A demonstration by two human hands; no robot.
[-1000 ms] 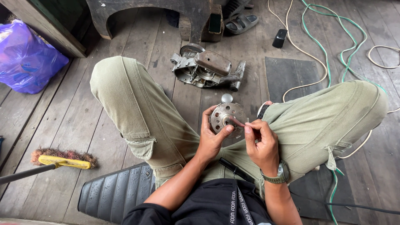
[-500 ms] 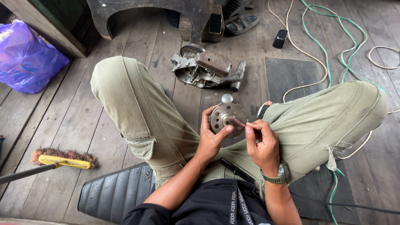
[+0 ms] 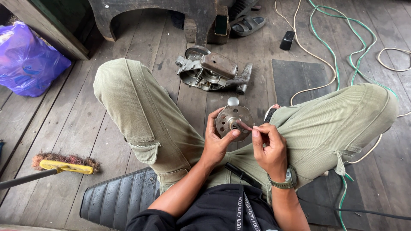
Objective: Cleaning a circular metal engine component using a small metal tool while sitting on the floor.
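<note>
Nearest the camera: black ribbed seat cushion [image 3: 115,199] at the person's left hip, its edge against the thigh. A black pen-like tool [image 3: 239,173] lies in the lap. Left hand [image 3: 216,139] grips the round metal disc [image 3: 233,121] from the side, thumb across its face, fingers behind the rim. Right hand [image 3: 269,147], with a wristwatch [image 3: 289,179], pinches a small thin piece [image 3: 246,126] between thumb and forefinger, its tip at the disc's centre hub. The disc is held over the gap between the crossed knees, above the plank floor [image 3: 55,128].

Left: yellow-backed brush [image 3: 64,164] near the floor's lower edge, well apart from the leg; open planks around it. Beyond the disc, a grey engine casing [image 3: 214,72] sits on the floor, bare planks between. Right: black rubber mat [image 3: 299,79] under the knee, green cable [image 3: 338,47] and white cord [image 3: 299,47] looped across. Far: purple plastic bag [image 3: 30,60], dark wooden bench base [image 3: 150,13], grey sandal [image 3: 248,25], small black box [image 3: 287,40].
</note>
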